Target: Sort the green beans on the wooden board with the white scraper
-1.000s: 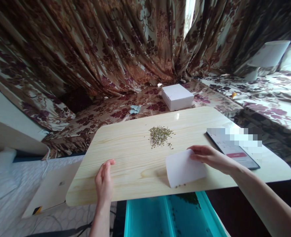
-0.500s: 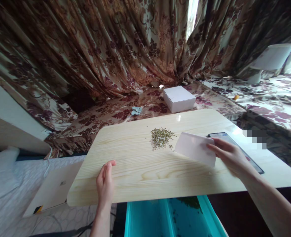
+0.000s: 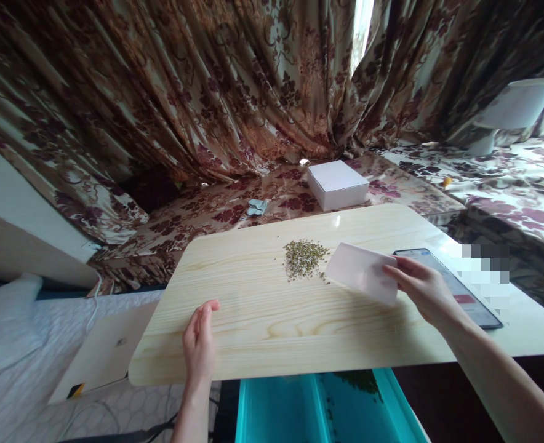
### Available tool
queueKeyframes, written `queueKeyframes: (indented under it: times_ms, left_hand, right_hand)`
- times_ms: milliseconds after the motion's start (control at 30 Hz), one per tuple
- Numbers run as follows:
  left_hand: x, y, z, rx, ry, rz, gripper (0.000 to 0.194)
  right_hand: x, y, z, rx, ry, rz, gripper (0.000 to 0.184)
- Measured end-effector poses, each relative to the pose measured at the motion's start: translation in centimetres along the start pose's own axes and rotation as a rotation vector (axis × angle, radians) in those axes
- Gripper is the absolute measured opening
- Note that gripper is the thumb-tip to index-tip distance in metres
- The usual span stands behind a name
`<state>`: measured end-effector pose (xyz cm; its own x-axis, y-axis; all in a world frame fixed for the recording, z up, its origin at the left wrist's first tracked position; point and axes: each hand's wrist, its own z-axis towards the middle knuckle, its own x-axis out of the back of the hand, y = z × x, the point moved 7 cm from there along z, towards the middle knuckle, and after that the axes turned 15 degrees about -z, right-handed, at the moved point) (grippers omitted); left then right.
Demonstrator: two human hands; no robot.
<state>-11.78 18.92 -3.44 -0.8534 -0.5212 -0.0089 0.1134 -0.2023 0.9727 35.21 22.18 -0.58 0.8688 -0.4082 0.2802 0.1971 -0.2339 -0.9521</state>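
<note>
My right hand pinches the right end of a thin white card, held tilted over the wooden table. The card's left edge is close to a loose pile of small green-brown seeds or dried buds; their exact kind I cannot make out. On the left of the table my left hand rests on its side near the front edge, fingers loosely bent and holding nothing. Partly under my right hand and forearm lies a tablet with its screen lit.
Below the front edge sits a turquoise divided bin, with green bits in its right compartment. A white box and a pale blue cloth lie behind the table. A flat white box lies left; a lamp stands far right.
The card in my right hand has shifted slightly left, closer to the pile. My left hand keeps its place on the table. The whole view has moved a little.
</note>
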Motion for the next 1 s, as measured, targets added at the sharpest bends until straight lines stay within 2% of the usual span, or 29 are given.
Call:
queueKeyframes:
  times_ms: [400,500,633,767,1000]
  left_hand:
    - [0.0,0.0,0.0,-0.003,0.002,-0.004,0.039]
    - [0.0,0.0,0.0,-0.006,-0.001,0.000,0.039]
    - [0.0,0.1,0.0,-0.009,-0.003,0.007,0.039]
    - [0.0,0.1,0.0,-0.013,-0.007,0.013,0.039]
    - [0.1,0.0,0.1,-0.018,-0.001,0.019,0.040]
  right_hand:
    - [0.7,-0.2,0.0,0.021,0.013,-0.073,0.026]
    - [0.7,-0.1,0.7,0.033,0.045,-0.061,0.026]
    - [0.2,0.2,1.2,0.034,0.015,-0.059,0.026]
    - [0.1,0.3,1.1,0.044,-0.017,-0.085,0.028]
    - [0.1,0.1,0.9,0.034,-0.001,-0.097,0.026]
